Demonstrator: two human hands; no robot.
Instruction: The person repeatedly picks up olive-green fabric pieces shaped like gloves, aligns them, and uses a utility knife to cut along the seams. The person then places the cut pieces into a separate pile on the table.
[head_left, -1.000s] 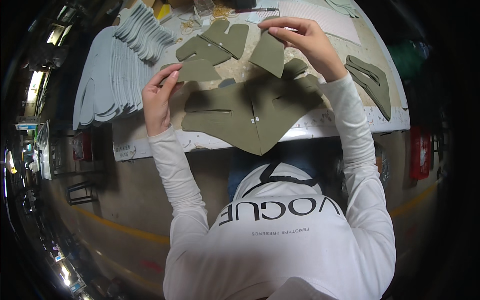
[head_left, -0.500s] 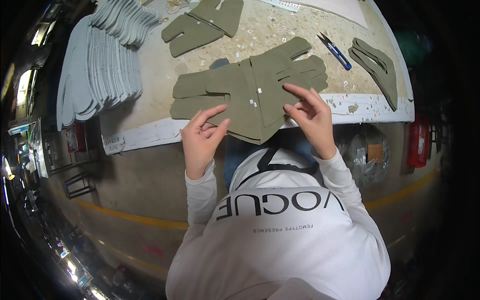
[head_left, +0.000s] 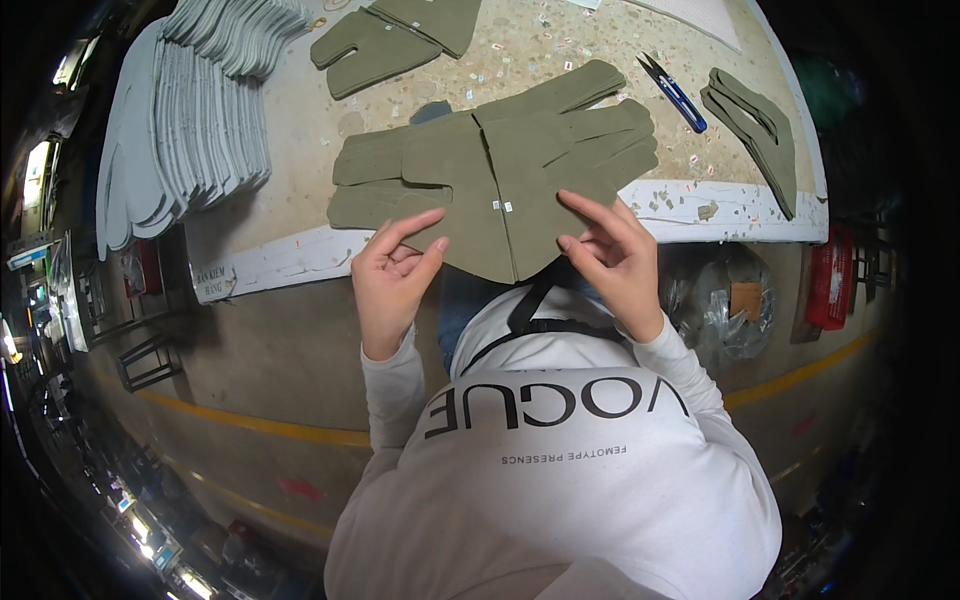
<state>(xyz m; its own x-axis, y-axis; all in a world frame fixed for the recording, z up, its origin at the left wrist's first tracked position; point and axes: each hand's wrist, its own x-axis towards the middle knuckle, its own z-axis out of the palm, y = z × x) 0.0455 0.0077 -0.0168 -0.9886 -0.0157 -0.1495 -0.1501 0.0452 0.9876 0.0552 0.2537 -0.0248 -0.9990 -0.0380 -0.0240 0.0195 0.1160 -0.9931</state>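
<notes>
Two olive-green fabric glove pieces, a left one (head_left: 450, 160) and a right one (head_left: 540, 160), lie flat near the table's front edge. Their straight edges meet along a slanting line, with small white stickers beside it. My left hand (head_left: 393, 285) is at the lower edge of the left piece, index finger and thumb apart, the other fingers curled. My right hand (head_left: 618, 265) mirrors it at the right piece, index fingertip on the fabric and thumb by the lower edge. Neither hand shows a grip on the fabric.
Stacked light-grey glove pieces (head_left: 190, 130) stand at the left. More olive pieces (head_left: 385, 55) lie at the back, narrow olive pieces (head_left: 750, 130) at the right. Blue-handled thread snips (head_left: 675, 95) rest near them. Small stickers and scraps litter the table (head_left: 300, 165).
The right glove piece has shifted so its edge now lines up with the left piece's; before, the pieces overlapped unevenly. Both hands stay near the lower edges. The view has moved slightly.
</notes>
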